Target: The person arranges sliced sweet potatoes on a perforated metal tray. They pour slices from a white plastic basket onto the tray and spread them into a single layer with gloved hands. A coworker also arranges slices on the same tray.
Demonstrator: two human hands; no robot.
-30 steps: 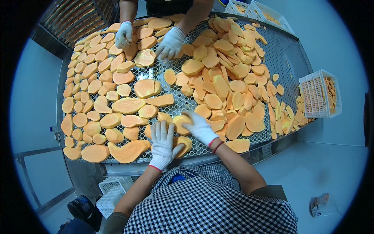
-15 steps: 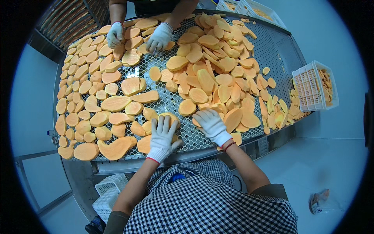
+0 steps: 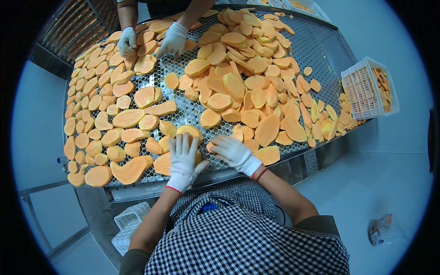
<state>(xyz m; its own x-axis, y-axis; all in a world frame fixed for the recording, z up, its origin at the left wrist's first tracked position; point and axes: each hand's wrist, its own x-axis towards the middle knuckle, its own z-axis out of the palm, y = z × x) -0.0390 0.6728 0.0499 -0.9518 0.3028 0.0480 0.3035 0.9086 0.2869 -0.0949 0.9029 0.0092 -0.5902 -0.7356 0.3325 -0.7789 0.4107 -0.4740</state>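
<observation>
My left hand [image 3: 183, 160], in a white glove, lies flat with fingers stretched over sweet potato slices at the near edge of the mesh tray [image 3: 183, 109]. One pale orange slice [image 3: 190, 132] shows past its fingertips, and another slice [image 3: 162, 164] sticks out on its left. To the right, my gloved right hand [image 3: 234, 153] has its fingers curled over a small slice [image 3: 210, 147], of which only the edge peeks out. Beyond that hand rises a heap of loose slices [image 3: 259, 82]. Single slices [image 3: 129, 118] cover the left of the mesh, laid side by side.
Across the table a co-worker's two gloved hands [image 3: 173, 39] handle slices. A white basket [image 3: 362, 87] of slices stands at the right edge, and more baskets [image 3: 309, 9] at the far side. White crates [image 3: 130, 224] sit below on the left; a slatted rack [image 3: 80, 27] stands far left.
My right hand has moved left and slightly nearer, away from the heap, with a small slice now under its fingers. My left hand stays over the same slices. The view has shifted slightly.
</observation>
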